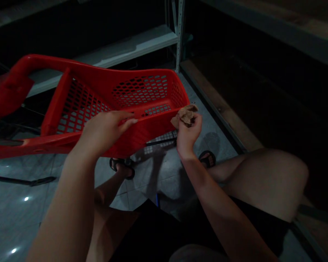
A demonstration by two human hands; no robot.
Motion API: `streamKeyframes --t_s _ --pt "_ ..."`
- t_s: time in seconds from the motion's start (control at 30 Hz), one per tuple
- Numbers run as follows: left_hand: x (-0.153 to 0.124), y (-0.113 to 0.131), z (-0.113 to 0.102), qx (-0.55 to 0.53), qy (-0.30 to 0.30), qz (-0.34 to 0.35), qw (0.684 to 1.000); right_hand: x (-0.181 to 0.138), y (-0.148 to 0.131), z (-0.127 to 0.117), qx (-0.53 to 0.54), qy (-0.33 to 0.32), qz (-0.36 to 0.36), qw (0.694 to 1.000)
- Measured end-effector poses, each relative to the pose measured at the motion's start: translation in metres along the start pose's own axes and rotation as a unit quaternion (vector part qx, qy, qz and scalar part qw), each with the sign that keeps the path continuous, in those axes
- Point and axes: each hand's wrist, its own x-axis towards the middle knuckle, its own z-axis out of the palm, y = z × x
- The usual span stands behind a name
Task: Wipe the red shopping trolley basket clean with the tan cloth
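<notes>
A red plastic shopping basket (120, 105) with perforated walls is tipped over above the tiled floor (22, 203), its open side turned toward the person and its long handle (16, 83) reaching off to the left edge of the view. The left hand (106, 129) rests on the near rim of the basket, palm down, fingers (128, 122) stretched fairly flat along the edge with the thumb tucked below; the forearm rises from the lower left at a steep slant. At the basket's right corner, the right hand (188, 133) is closed around a crumpled brownish cloth (186, 114), which is pressed against the outside of the red wall there. That wrist is bent back slightly, with the forearm coming up from the lower right.

Beneath the arms the person sits with bare knees apart, in dark shorts, and sandalled feet (206, 158) are planted on the floor under the basket. Behind the basket stands a pale metal shelf (142, 43), with a dim dark recess to the right.
</notes>
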Motion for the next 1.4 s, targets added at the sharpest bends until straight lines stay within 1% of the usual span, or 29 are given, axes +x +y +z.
streamKeyframes --t_s 0.07,0.1,0.17,0.23,0.3,0.37,0.47,0.53,0.6,0.67,0.7,0.77,0.8,0.83,0.87,0.9,1.0,1.07,1.1,1.13,1.17,1.2,1.27,1.33,1.4 --pt "-0.011 -0.012 0.001 0.034 -0.008 -0.034 0.999 -0.01 0.0 0.009 -0.02 -0.009 -0.015 1.0" --pt "-0.016 -0.013 0.004 0.038 0.005 -0.044 0.998 -0.017 0.003 0.014 -0.03 -0.011 -0.015 0.999" --pt "-0.021 -0.008 0.014 0.041 0.051 -0.06 0.996 -0.029 0.012 0.02 -0.046 -0.013 -0.01 0.999" --pt "-0.023 0.002 0.022 0.038 0.083 -0.063 0.994 -0.031 0.018 0.021 -0.056 -0.022 -0.009 0.998" --pt "-0.024 0.012 0.027 0.036 0.093 -0.053 0.994 -0.019 0.016 0.018 -0.056 -0.037 -0.004 0.998" --pt "-0.025 0.018 0.029 0.043 0.099 -0.044 0.993 0.004 0.007 0.013 -0.039 -0.045 -0.007 0.998" --pt "-0.028 0.026 0.031 0.056 0.112 -0.031 0.992 0.033 -0.01 0.01 -0.006 -0.03 -0.042 0.999" --pt "-0.03 0.031 0.033 0.067 0.119 -0.026 0.99 0.033 -0.016 0.014 -0.006 -0.016 -0.054 0.998" --pt "-0.031 0.037 0.034 0.08 0.118 -0.021 0.99 0.01 -0.016 0.019 -0.012 -0.009 -0.037 0.999" --pt "-0.032 0.042 0.035 0.092 0.11 -0.018 0.989 -0.031 -0.012 0.022 -0.016 -0.031 -0.001 0.999" --pt "-0.033 0.044 0.035 0.096 0.105 -0.018 0.99 -0.053 -0.009 0.022 -0.018 -0.06 0.018 0.998" --pt "-0.033 0.045 0.035 0.098 0.096 -0.02 0.99 -0.087 -0.005 0.02 -0.008 -0.148 0.049 0.988" --pt "-0.034 0.045 0.035 0.096 0.094 -0.022 0.991 -0.096 -0.004 0.019 0.001 -0.175 0.058 0.983" --pt "-0.034 0.045 0.035 0.092 0.094 -0.024 0.991 -0.097 -0.003 0.017 0.011 -0.182 0.065 0.981" --pt "-0.035 0.044 0.035 0.086 0.094 -0.026 0.991 -0.091 -0.003 0.015 0.021 -0.168 0.07 0.983" --pt "-0.035 0.043 0.035 0.08 0.093 -0.027 0.992 -0.077 -0.003 0.012 0.028 -0.139 0.072 0.987" --pt "-0.037 0.041 0.036 0.069 0.088 -0.026 0.993 -0.012 -0.001 0.004 0.026 -0.011 0.059 0.998" --pt "-0.039 0.041 0.037 0.075 0.092 -0.023 0.993 0.028 0.002 -0.003 0.005 0.075 0.033 0.997" --pt "-0.039 0.041 0.037 0.081 0.096 -0.021 0.992 0.041 0.004 -0.005 -0.002 0.1 0.024 0.995" --pt "-0.039 0.042 0.038 0.088 0.099 -0.018 0.991 0.046 0.007 -0.007 -0.002 0.108 0.022 0.994" --pt "-0.04 0.043 0.038 0.094 0.102 -0.016 0.99 0.044 0.009 -0.007 0.001 0.101 0.025 0.995" --pt "-0.04 0.044 0.039 0.099 0.103 -0.014 0.99 0.035 0.011 -0.007 0.002 0.082 0.032 0.996" --pt "-0.039 0.049 0.04 0.105 0.102 -0.009 0.989 -0.001 0.016 -0.004 -0.008 0.034 0.047 0.998" --pt "-0.038 0.054 0.041 0.112 0.103 -0.013 0.988 -0.043 0.02 0.0 -0.027 -0.03 0.058 0.998" --pt "-0.037 0.058 0.042 0.123 0.108 -0.016 0.986 -0.076 0.022 0.003 -0.025 -0.09 0.075 0.993"
